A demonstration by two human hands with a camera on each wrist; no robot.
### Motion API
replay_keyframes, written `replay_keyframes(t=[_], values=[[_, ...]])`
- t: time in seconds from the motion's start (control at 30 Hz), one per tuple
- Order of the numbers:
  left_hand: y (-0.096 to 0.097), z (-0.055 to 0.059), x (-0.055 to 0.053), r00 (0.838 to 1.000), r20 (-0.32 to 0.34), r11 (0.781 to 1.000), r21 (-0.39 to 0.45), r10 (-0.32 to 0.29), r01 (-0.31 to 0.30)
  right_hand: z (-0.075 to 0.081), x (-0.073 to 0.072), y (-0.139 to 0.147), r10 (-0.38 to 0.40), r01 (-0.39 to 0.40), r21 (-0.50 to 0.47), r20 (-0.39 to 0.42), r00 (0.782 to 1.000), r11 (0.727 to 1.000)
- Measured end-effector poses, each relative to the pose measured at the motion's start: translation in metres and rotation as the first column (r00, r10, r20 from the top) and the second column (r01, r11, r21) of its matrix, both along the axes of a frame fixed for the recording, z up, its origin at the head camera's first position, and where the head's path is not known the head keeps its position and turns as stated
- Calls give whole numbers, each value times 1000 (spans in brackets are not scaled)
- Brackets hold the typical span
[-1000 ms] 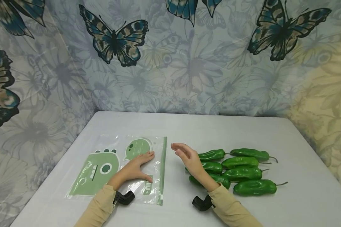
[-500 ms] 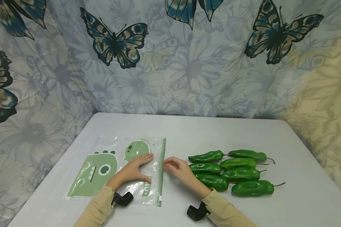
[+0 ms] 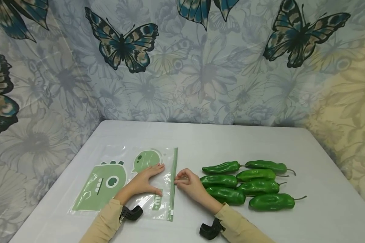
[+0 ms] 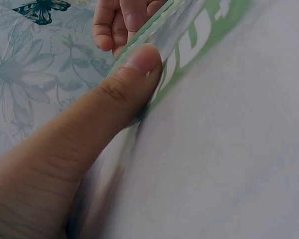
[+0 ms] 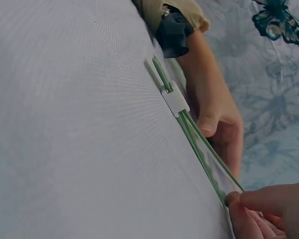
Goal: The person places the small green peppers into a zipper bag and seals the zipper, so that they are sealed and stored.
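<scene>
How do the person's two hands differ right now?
Pose: the left hand is spread over the clear bag, while the right hand pinches the green zip edge between finger and thumb.
Place: the left hand lies on the bag's printed face; the right hand is beyond that edge, on the side toward the green peppers.
Both are bare and both touch the bag; each comes from a tan sleeve with a black device at the wrist.

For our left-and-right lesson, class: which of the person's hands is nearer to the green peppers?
Right: the right hand pinches the green edge of the bag, just left of the green peppers; the left hand rests on the bag, farther from them.
</scene>
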State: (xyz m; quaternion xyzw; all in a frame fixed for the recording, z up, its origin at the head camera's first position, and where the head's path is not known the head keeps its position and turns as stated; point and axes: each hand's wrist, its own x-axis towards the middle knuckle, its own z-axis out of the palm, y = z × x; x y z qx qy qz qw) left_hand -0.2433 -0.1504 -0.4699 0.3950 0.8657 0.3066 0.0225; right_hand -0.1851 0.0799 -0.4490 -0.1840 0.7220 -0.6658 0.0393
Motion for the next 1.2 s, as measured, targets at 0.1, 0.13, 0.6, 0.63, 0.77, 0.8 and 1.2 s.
replay_keyframes(t=[0.1,0.13,0.6,0.63,0.77,0.8,1.2], values=[[0,0,0,1000,-3,1000,-4,1,-1,-1,-2,-3,5,-4,11,-38,999,1000],[0,0,0,1000,-3,1000,-5,0,0,0,-2,-5,2,-1,13,-47,999,1000],[3,1,-1,1000,4,1000,14,-11,11,19,-2,-20,-42,43,56,-26,999,997],[2,1,-1,1000,7,1000,12,-9,9,18,-3,-20,-26,27,50,-26,999,998],[1,3,-1,1000,6,1000,20,-13,13,15,-5,-19,38,-36,44,-44,998,998],[1,3,0,1000,5,1000,24,-16,16,14,-5,-19,52,-50,46,-50,997,998],[4,2,1,1000,-7,1000,17,-17,17,10,-3,-18,85,-78,96,-69,994,992]])
